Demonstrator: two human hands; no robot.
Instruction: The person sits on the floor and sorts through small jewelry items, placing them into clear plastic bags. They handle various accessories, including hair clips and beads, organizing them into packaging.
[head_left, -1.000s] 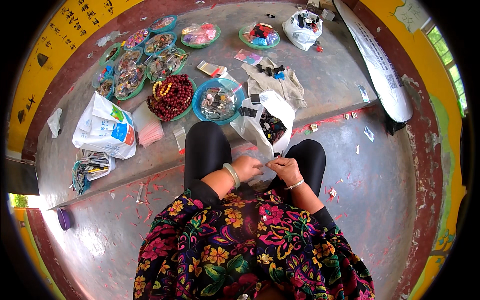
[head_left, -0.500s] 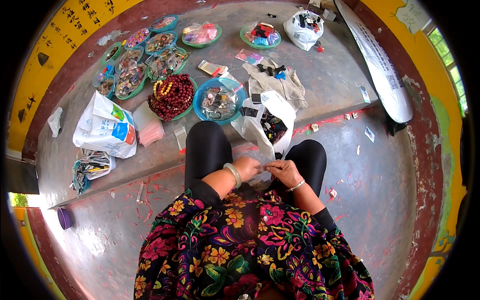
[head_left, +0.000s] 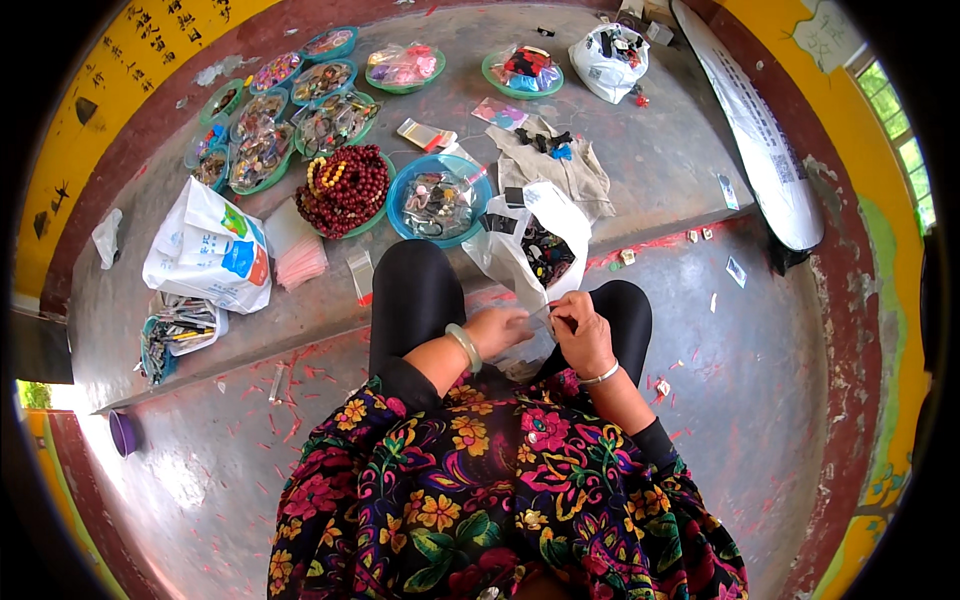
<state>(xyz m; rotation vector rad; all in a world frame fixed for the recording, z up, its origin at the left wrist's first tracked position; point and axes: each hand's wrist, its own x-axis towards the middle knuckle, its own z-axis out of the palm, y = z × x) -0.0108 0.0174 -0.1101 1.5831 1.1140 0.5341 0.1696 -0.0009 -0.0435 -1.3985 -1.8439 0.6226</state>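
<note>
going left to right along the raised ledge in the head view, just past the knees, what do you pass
white plastic shopping bag with blue and orange print → stack of small clear pink-edged packets → green bowl of dark red beads → blue bowl of wrapped trinkets → open white plastic bag holding dark pieces

The person sits on the floor (head_left: 780,400) facing a low step (head_left: 640,160), knees against its edge. Both hands meet between the knees: the left hand (head_left: 497,330) and the right hand (head_left: 580,335) touch a small clear packet (head_left: 538,320), it seems. Just beyond them an open plastic bag (head_left: 535,245) stands between the knees. On the step, a bowl of beads (head_left: 345,190) lies left of a bowl of trinkets (head_left: 435,200). Further left lies a printed bag (head_left: 210,250). More bowls (head_left: 290,110) sit behind, towards the wall.
</note>
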